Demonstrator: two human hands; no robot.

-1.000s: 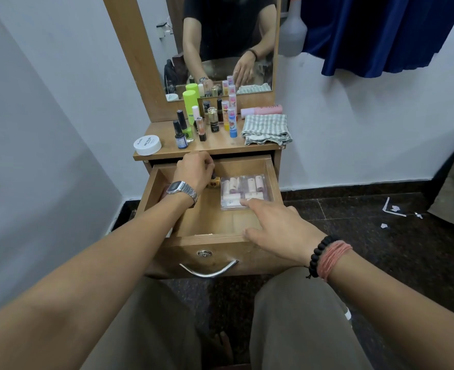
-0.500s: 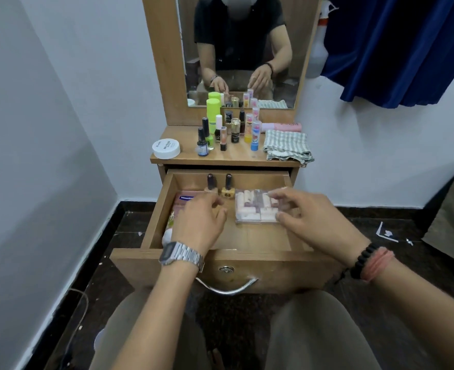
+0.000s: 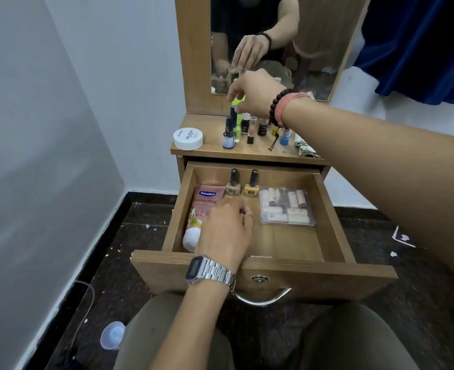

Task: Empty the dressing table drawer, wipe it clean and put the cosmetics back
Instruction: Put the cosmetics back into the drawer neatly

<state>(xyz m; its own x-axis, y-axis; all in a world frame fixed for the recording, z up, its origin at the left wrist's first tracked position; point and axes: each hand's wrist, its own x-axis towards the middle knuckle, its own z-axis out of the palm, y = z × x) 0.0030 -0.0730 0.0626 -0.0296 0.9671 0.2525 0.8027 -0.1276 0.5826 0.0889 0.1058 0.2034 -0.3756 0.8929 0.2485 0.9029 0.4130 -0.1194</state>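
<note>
The drawer of the dressing table stands pulled far out, its wooden floor bare in the front half. Along its left wall lies a pink Vaseline tube, white cap toward the front. At the back stand two nail polish bottles, upright and side by side, with dark caps and tan and yellow bodies. To their right a clear plastic box lies flat, filled with small pale cylinders.

The left hand, a metal watch on its wrist, hangs over the drawer's left half just beside the tube, fingers loosely curled and holding nothing that can be seen; whether they touch the drawer floor cannot be told.

The right hand reaches over the tabletop toward the cosmetics standing there, thumb and forefinger closing round the dark cap of a tall bottle; the grip is partly hidden, so a firm pinch cannot be confirmed. Around that bottle stand a blue-labelled bottle, a lipstick and further small bottles. A white round jar sits at the tabletop's left end, and a checked cloth shows at the right, under the forearm. The mirror behind reflects the reaching hand.
</note>
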